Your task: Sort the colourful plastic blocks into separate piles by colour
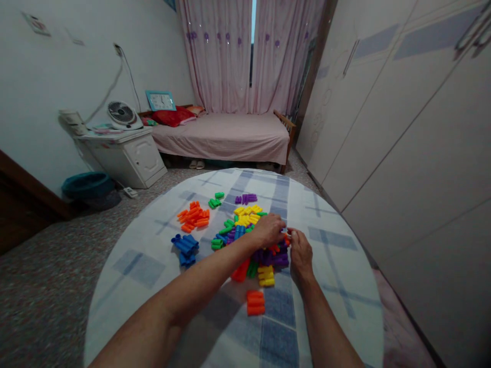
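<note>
A mixed pile of plastic tube-shaped building pieces point(240, 232) in several colours lies mid-table. My left hand point(269, 229) reaches over the pile's right side, its fingers curled together at the far edge. Close beside it, my right hand point(301, 253) has its thumb and fingertips drawn in towards the left fingertips. A bit of orange shows between the two hands, but what each one grips is too small to make out. Purple pieces point(282, 260) lie beneath the hands, with yellow pieces point(266, 276) just nearer to me.
Separate groups of orange pieces point(194, 216), blue pieces point(186, 248), green pieces point(215, 201) and purple pieces point(246, 198) surround the pile on the round table point(138, 306). An orange block point(255, 303) lies nearest me. Beyond stand a bed point(226, 134) and a white cabinet point(141, 158).
</note>
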`<state>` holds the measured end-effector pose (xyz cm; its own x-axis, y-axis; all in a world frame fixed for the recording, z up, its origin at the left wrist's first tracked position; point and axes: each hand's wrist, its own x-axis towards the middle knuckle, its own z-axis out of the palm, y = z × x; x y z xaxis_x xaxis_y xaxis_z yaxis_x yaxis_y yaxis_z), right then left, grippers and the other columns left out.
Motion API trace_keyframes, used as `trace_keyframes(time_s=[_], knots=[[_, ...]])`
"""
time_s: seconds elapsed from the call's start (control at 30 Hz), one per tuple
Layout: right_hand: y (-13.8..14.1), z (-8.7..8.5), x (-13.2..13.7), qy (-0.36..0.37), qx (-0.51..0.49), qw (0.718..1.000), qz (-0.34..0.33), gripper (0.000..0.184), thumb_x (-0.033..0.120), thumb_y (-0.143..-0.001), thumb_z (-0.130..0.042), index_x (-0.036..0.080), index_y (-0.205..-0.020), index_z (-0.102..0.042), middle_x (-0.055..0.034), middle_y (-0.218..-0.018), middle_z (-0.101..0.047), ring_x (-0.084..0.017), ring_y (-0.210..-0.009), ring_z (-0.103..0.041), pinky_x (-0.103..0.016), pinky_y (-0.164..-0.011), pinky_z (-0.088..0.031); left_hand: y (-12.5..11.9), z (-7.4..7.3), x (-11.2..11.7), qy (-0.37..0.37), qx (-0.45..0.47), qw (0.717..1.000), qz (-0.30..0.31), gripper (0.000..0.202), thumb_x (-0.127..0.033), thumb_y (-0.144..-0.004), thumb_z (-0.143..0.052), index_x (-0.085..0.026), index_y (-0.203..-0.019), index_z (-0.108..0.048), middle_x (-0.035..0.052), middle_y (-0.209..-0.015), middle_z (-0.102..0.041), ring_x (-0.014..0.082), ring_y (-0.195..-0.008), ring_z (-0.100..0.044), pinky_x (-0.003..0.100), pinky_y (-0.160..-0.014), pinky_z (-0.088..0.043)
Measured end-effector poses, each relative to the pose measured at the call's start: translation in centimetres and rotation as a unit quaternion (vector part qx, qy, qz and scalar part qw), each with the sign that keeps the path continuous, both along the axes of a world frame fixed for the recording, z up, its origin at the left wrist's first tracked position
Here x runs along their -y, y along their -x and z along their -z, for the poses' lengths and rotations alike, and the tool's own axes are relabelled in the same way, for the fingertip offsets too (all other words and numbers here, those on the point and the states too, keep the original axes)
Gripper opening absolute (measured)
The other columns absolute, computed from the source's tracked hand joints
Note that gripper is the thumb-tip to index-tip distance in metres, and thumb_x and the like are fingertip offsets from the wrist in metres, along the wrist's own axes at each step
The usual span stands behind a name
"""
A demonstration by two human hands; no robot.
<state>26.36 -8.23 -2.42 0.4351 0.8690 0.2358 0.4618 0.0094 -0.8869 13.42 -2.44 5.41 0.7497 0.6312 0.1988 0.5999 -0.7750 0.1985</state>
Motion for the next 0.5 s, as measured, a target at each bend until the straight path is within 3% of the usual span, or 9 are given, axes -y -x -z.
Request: trace_keyframes(time_s=[0.1, 0.2, 0.37, 0.5], knots=[[-0.2, 0.6, -0.2, -0.023, -0.05, 0.998, 0.017, 0.045, 0.046, -0.088, -0.03, 0.018, -0.105, -0.06, -0.0086, -0.105, -0.063, -0.018, -0.085, -0.061, -0.03, -0.077, -0.045, -2.2, 0.6, -0.2, 0.023, -0.054, 0.998, -0.031, 0.023, -0.023, -0.079, -0.053, -0.01, -0.089, -0.07, 0.0171, -0.096, -0.065, 0.0285, -0.098, -0.058, 0.039, -0.083, -0.047], [-0.3, 0.9, -0.4, -0.032, -0.07, 0.996, 0.035, 0.047, 0.048, -0.088, -0.03, 0.018, -0.107, -0.059, -0.0089, -0.106, -0.063, -0.017, -0.083, -0.062, -0.029, -0.075, -0.045, -2.8, 0.9, -0.5, 0.037, -0.057, 0.996, -0.062, 0.024, -0.022, -0.078, -0.053, -0.008, -0.087, -0.07, 0.019, -0.095, -0.065, 0.0307, -0.099, -0.059, 0.04, -0.081, -0.048], [-0.3, 0.9, -0.5, -0.02, -0.042, 0.998, 0.029, 0.046, 0.048, -0.088, -0.03, 0.018, -0.105, -0.06, -0.0089, -0.103, -0.064, -0.019, -0.087, -0.06, -0.03, -0.076, -0.044, -2.7, 1.4, -1.0, 0.063, -0.032, 0.996, -0.054, 0.02, -0.025, -0.077, -0.056, -0.013, -0.081, -0.071, 0.0138, -0.091, -0.067, 0.026, -0.093, -0.061, 0.036, -0.082, -0.047], [-0.3, 0.7, -0.4, -0.025, -0.022, 0.999, 0.027, 0.045, 0.046, -0.088, -0.028, 0.019, -0.102, -0.061, -0.0083, -0.104, -0.064, -0.019, -0.093, -0.059, -0.03, -0.079, -0.043, -2.4, 1.6, -1.4, 0.117, 0.045, 0.991, -0.048, 0.015, -0.026, -0.072, -0.062, -0.016, -0.079, -0.07, 0.0082, -0.094, -0.068, 0.0202, -0.093, -0.061, 0.03, -0.084, -0.047]])
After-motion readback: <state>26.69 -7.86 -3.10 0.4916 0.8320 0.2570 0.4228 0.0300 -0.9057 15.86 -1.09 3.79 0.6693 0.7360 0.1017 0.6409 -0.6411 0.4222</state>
